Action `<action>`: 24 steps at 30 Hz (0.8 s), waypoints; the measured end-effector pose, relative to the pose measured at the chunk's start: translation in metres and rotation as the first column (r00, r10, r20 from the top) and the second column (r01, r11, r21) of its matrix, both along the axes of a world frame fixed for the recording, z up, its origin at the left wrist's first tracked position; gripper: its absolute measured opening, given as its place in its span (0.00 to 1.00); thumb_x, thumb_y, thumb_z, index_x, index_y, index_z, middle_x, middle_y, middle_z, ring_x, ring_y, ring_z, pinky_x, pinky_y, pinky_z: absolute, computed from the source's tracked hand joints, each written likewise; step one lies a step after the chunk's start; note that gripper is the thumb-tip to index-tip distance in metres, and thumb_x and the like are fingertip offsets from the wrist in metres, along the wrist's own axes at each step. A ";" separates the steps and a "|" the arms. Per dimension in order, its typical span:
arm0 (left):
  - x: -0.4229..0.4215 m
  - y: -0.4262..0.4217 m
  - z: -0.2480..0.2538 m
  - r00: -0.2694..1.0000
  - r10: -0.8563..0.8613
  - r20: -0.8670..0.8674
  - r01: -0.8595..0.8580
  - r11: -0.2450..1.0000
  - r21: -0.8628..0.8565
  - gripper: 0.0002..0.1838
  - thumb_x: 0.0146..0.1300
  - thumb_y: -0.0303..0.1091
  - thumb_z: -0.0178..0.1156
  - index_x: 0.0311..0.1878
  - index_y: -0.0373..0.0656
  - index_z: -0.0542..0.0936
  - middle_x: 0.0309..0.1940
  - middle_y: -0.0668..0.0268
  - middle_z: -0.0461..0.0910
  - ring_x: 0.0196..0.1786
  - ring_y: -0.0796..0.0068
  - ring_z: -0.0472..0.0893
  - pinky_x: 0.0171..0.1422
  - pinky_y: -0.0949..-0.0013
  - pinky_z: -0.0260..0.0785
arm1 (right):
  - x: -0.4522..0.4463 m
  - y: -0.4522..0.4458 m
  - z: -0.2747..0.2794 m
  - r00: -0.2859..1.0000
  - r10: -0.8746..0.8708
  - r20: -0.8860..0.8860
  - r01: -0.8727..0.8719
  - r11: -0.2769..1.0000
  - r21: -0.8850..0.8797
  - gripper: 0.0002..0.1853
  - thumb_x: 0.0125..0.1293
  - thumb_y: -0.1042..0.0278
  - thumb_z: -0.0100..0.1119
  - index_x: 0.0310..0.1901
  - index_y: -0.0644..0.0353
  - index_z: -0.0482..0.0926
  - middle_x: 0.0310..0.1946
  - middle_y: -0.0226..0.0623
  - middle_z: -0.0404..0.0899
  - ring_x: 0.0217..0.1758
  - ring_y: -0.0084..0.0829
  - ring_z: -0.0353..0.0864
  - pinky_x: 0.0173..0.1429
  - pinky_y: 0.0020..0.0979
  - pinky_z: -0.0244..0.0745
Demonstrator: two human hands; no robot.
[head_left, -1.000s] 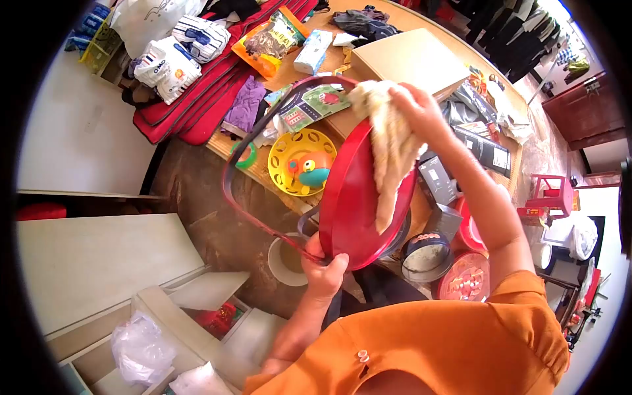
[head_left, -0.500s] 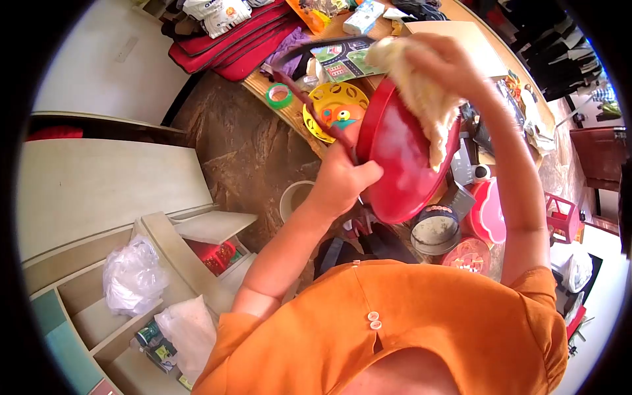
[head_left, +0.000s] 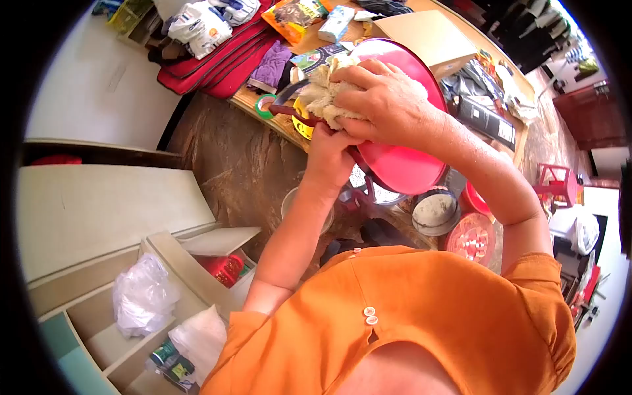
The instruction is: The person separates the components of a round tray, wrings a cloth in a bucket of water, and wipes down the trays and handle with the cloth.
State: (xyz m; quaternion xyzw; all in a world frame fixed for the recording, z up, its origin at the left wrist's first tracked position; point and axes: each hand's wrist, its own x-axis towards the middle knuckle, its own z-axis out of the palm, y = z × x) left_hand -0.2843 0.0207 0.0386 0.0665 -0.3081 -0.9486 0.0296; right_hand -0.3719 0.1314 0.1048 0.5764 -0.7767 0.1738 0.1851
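Observation:
A round, shiny red plastic piece (head_left: pixel 408 164) with a dark red, strap-like handle (head_left: pixel 289 110) is tilted up in front of me; I cannot tell its exact kind. My left hand (head_left: pixel 329 151) is closed at its left edge, by the base of the handle. A cream cloth (head_left: pixel 322 95) lies bunched under the fingers of my right hand (head_left: pixel 385 102), pressed against the handle side of the red piece. Both hands almost meet there, and the cloth hides part of the left fingers.
Behind, a wooden table (head_left: pixel 280 126) bears green tape (head_left: pixel 266 106), a cardboard box (head_left: pixel 428 36) and a black box (head_left: pixel 486 122). Below stand a round tin (head_left: pixel 436 210) and a red-patterned round lid (head_left: pixel 471 238). Open cabinet compartments (head_left: pixel 99 309) with plastic bags (head_left: pixel 141 296) are at left.
My right hand has brought the cloth down and left, from the red piece's upper right to its handle side. The piece has turned, showing more of its broad face.

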 end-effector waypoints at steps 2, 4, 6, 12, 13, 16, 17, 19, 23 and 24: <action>-0.004 -0.002 -0.001 0.998 0.059 -0.007 -0.059 0.998 0.018 0.29 0.44 0.17 0.49 0.55 0.38 0.67 0.48 0.62 0.72 0.53 0.67 0.73 0.56 0.67 0.68 | 0.005 0.014 0.000 0.976 -0.031 0.216 0.038 0.999 -0.025 0.12 0.51 0.57 0.56 0.33 0.54 0.79 0.38 0.35 0.75 0.40 0.40 0.75 0.42 0.40 0.72; -0.011 -0.014 0.000 0.990 0.067 -0.126 -0.052 0.992 0.115 0.31 0.44 0.19 0.47 0.58 0.40 0.66 0.53 0.59 0.70 0.56 0.61 0.70 0.61 0.59 0.64 | 0.004 0.033 -0.010 0.950 -0.024 0.312 0.038 0.999 -0.038 0.11 0.52 0.60 0.57 0.33 0.56 0.79 0.38 0.40 0.76 0.35 0.42 0.77 0.37 0.38 0.74; -0.020 -0.025 0.002 0.986 0.122 -0.111 -0.103 0.981 0.165 0.31 0.46 0.21 0.46 0.59 0.38 0.64 0.57 0.55 0.68 0.58 0.57 0.70 0.63 0.54 0.62 | 0.032 0.047 -0.015 0.946 -0.117 0.303 0.151 0.984 -0.093 0.10 0.49 0.63 0.61 0.35 0.54 0.78 0.44 0.38 0.74 0.43 0.41 0.75 0.43 0.41 0.72; -0.006 -0.014 0.023 0.957 0.193 0.217 -0.190 0.981 -0.034 0.17 0.48 0.34 0.49 0.37 0.32 0.76 0.36 0.57 0.78 0.41 0.58 0.78 0.50 0.61 0.70 | 0.085 0.050 -0.033 0.930 -0.352 -0.110 0.303 0.900 -0.313 0.13 0.42 0.66 0.61 0.34 0.41 0.76 0.53 0.29 0.70 0.59 0.34 0.65 0.58 0.37 0.55; -0.009 -0.013 0.017 0.961 0.211 0.181 -0.196 0.976 -0.097 0.18 0.48 0.35 0.49 0.38 0.31 0.75 0.37 0.56 0.78 0.42 0.57 0.78 0.52 0.61 0.70 | 0.076 0.055 -0.038 0.911 -0.386 -0.144 0.304 0.866 -0.396 0.16 0.39 0.68 0.65 0.35 0.43 0.76 0.54 0.32 0.69 0.60 0.37 0.64 0.60 0.40 0.54; -0.027 -0.024 -0.002 0.982 0.151 0.112 -0.179 0.938 0.298 0.30 0.37 0.29 0.48 0.51 0.31 0.70 0.52 0.50 0.71 0.58 0.51 0.70 0.66 0.47 0.59 | 0.060 0.064 -0.042 0.845 -0.526 -0.096 0.431 0.777 -0.458 0.14 0.48 0.67 0.63 0.40 0.49 0.76 0.53 0.39 0.69 0.56 0.41 0.66 0.60 0.41 0.56; -0.026 -0.024 -0.006 0.983 0.134 0.126 -0.167 0.937 0.307 0.32 0.35 0.28 0.48 0.53 0.33 0.69 0.54 0.50 0.70 0.59 0.51 0.68 0.66 0.45 0.58 | 0.047 0.069 -0.047 0.832 -0.551 0.059 0.489 0.681 -0.545 0.13 0.51 0.67 0.61 0.41 0.50 0.76 0.51 0.37 0.70 0.55 0.39 0.67 0.58 0.39 0.59; -0.020 -0.018 0.004 0.939 0.280 0.199 -0.324 0.915 0.241 0.33 0.33 0.27 0.49 0.52 0.35 0.71 0.53 0.53 0.71 0.58 0.51 0.69 0.66 0.46 0.58 | 0.014 0.079 -0.056 0.746 -0.544 0.384 0.630 0.389 -0.673 0.11 0.57 0.67 0.58 0.43 0.52 0.75 0.47 0.35 0.72 0.51 0.36 0.70 0.55 0.36 0.64; -0.025 -0.031 -0.005 0.937 0.257 0.237 -0.328 0.879 0.346 0.32 0.34 0.28 0.50 0.52 0.39 0.71 0.52 0.56 0.72 0.56 0.54 0.71 0.63 0.47 0.62 | 0.043 0.063 -0.034 0.559 0.408 0.722 0.709 0.216 -0.671 0.14 0.66 0.60 0.52 0.49 0.59 0.71 0.39 0.29 0.75 0.39 0.19 0.73 0.41 0.22 0.72; -0.025 -0.025 0.001 0.949 0.246 0.196 -0.300 0.893 0.334 0.31 0.33 0.31 0.51 0.50 0.38 0.71 0.50 0.56 0.73 0.55 0.53 0.71 0.63 0.48 0.61 | 0.053 0.051 -0.042 0.522 0.442 0.730 0.720 0.230 -0.655 0.16 0.65 0.60 0.53 0.49 0.59 0.70 0.43 0.33 0.73 0.44 0.23 0.73 0.46 0.26 0.71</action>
